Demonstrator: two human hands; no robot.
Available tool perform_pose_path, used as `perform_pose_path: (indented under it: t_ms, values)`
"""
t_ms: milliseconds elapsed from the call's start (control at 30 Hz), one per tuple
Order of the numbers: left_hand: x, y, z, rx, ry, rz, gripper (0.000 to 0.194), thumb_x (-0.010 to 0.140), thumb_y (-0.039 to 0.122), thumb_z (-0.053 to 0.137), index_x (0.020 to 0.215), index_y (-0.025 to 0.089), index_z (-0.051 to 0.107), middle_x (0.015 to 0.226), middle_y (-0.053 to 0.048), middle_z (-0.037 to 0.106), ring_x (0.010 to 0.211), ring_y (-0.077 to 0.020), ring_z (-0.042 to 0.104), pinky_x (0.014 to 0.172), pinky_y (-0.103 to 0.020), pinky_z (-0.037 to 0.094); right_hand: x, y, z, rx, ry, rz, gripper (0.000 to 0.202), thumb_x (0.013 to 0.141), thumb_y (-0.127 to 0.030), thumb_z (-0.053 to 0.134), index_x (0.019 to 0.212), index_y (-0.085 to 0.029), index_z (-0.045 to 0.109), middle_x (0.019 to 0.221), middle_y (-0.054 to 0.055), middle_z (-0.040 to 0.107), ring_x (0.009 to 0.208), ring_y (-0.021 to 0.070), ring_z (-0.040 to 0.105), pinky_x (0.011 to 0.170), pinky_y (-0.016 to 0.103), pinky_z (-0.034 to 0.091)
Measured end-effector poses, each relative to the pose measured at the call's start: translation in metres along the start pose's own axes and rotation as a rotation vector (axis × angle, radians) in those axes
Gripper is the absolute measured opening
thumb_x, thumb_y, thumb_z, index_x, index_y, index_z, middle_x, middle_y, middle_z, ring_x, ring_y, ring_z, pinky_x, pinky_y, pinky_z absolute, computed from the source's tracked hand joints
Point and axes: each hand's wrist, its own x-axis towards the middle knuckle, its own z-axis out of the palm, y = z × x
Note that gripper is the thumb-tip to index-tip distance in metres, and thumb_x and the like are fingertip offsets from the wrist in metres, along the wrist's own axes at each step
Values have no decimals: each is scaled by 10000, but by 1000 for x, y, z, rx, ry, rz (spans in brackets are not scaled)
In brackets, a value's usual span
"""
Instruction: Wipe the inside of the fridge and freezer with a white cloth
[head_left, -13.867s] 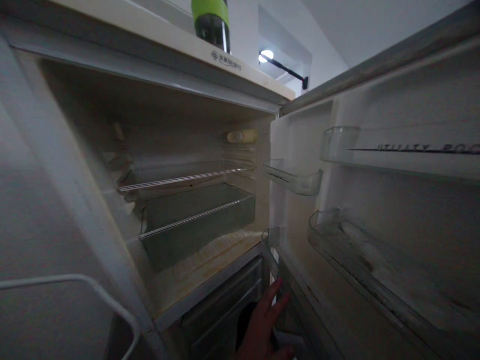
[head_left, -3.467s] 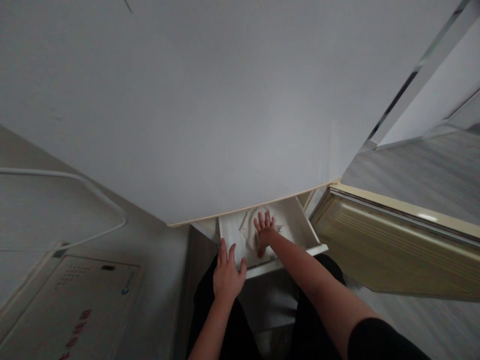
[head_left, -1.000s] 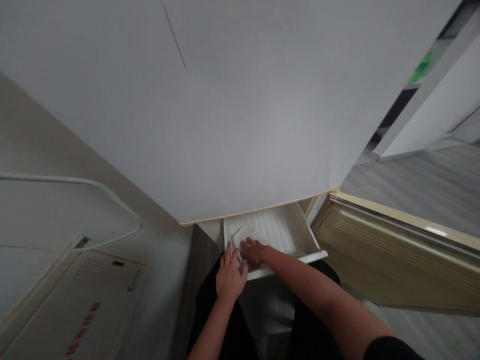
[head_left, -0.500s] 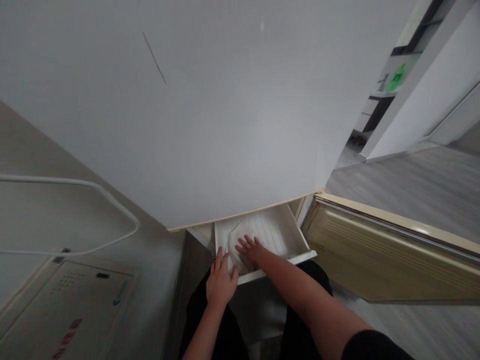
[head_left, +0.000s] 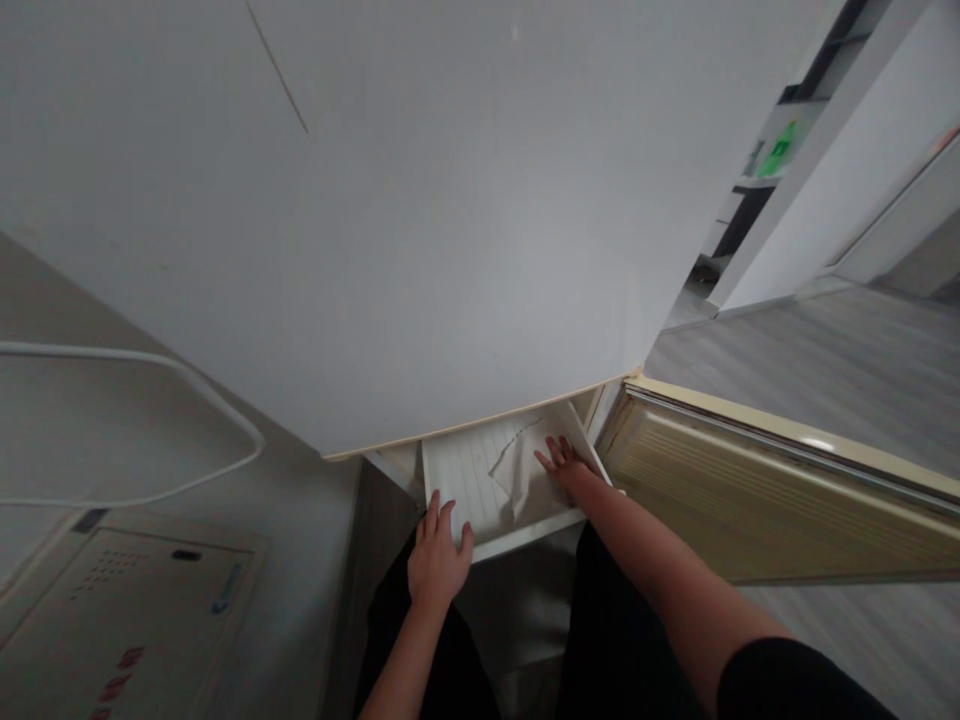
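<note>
A white drawer [head_left: 463, 478] is pulled out below the broad white top of a cabinet. In its right part lies a pale cloth or sheet of paper [head_left: 514, 478] with an uneven edge. My right hand [head_left: 568, 470] rests on this sheet near the drawer's right side, fingers spread, with part of the sheet under the palm. At the drawer's front left corner, my left hand [head_left: 440, 550] touches the rim with its fingers apart and nothing held.
An open door [head_left: 750, 490] with a yellowish inner face stands right of the drawer. A white cable [head_left: 195, 380] loops at the left above a metal wall box [head_left: 127, 610]. My legs are under the drawer. A green bottle [head_left: 778, 150] is far off at upper right.
My right hand has moved to the right across the drawer, and the pale sheet has shifted right with it. The drawer's left part is now uncovered. My left hand has stayed at the front left corner.
</note>
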Motion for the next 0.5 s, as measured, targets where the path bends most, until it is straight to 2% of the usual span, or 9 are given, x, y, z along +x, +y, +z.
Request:
perform_pose_path:
  t_ms: [67,133,200,267,300,367,433,467,500]
  values:
    - [0,0,0,-1,6,6,438,998,377,400,1345,165,562,1596,-99,396,1293,-311,535,999,-425,525,1,-5,-6,3,-81,8,1416,534,-163,918,1636,-270,36,1649,180,-166,1503,478,-89,1179,664,134]
    - [0,0,0,-1,14,9,435,993,373,408,1340,165,568,1588,-102,407,1293,-309,534,997,-424,526,1,-15,-20,17,-121,21,1480,520,-388,953,1637,-226,-3,1639,224,-174,1487,525,-77,1158,707,88]
    - [0,0,1,-1,21,7,435,987,381,419,1339,176,572,1584,-97,415,1292,-306,535,995,-423,527,2,-33,-35,28,-71,23,1398,573,-651,859,1635,-120,121,1637,302,8,1487,547,1,1135,731,-35]
    - [0,-1,2,-4,27,5,435,982,387,431,1340,188,576,1579,-92,423,1289,-300,539,1001,-420,523,5,-57,-44,27,-5,27,1319,643,-784,724,1589,3,250,1587,368,167,1491,539,55,1140,695,-115]
    - [0,-1,3,-7,30,6,433,979,386,437,1340,191,577,1577,-91,427,1290,-296,541,1006,-417,520,8,-70,-45,35,3,34,1316,664,-801,691,1578,37,249,1581,380,162,1494,533,43,1152,684,-100]
    - [0,-2,4,-15,30,7,430,976,376,442,1339,192,577,1576,-91,428,1289,-290,544,1007,-408,517,18,-94,-41,85,1,60,1299,721,-786,651,1601,26,148,1613,344,5,1498,517,-39,1174,676,-26]
    - [0,-3,5,-21,25,5,430,976,371,440,1339,185,576,1579,-93,423,1282,-292,546,1007,-413,518,32,-110,-32,151,11,61,1136,841,-698,590,1628,-72,63,1621,250,-152,1495,478,-121,1177,677,12]
    - [0,-3,5,-23,22,5,431,977,370,437,1339,181,574,1580,-95,421,1278,-295,547,1007,-419,518,40,-116,-29,180,31,34,1024,893,-621,576,1634,-123,73,1625,208,-164,1499,456,-121,1176,680,19]
    - [0,-3,5,-26,19,4,433,979,370,435,1343,178,570,1582,-95,418,1279,-296,544,1009,-423,517,48,-120,-27,206,71,-13,926,919,-540,585,1632,-156,136,1636,188,-116,1512,438,-71,1179,676,47]
